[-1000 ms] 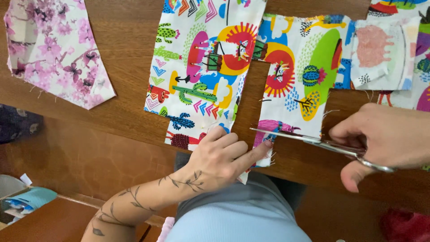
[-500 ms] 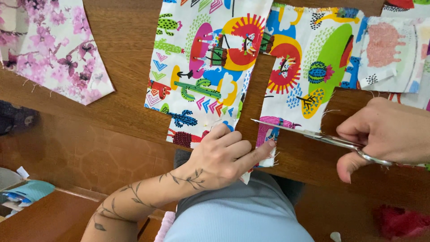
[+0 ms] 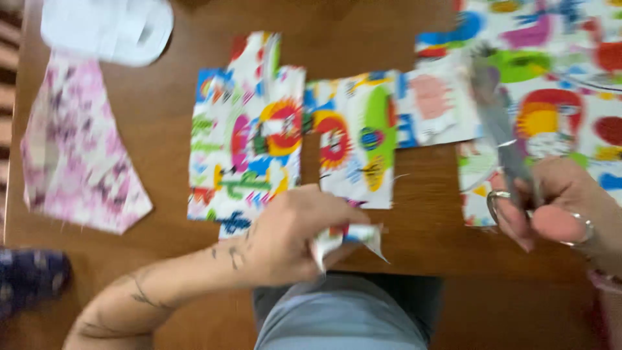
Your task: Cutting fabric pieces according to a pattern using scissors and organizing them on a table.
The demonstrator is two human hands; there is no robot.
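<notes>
My left hand [image 3: 295,236] is closed around a small cut-off scrap of colourful printed fabric [image 3: 350,238] at the near edge of the wooden table [image 3: 427,233]. My right hand [image 3: 560,207] grips a pair of metal scissors [image 3: 505,149], blades pointing away from me and lifted off the cloth. Two cut pieces of bright patterned fabric lie side by side in the middle, one [image 3: 249,139] to the left and one [image 3: 359,139] to the right. A larger sheet of the same print [image 3: 557,84] spreads at the far right. The picture is blurred.
A pink floral fabric piece [image 3: 78,155] lies on the left of the table. A white paper-like shape [image 3: 107,26] sits at the top left. A dark patterned item [image 3: 29,275] shows at the lower left, off the table.
The scissors left the fabric's edge and swung upward with my right hand. My left hand lifted a small cut scrap off the table. The view shifted down and blurred.
</notes>
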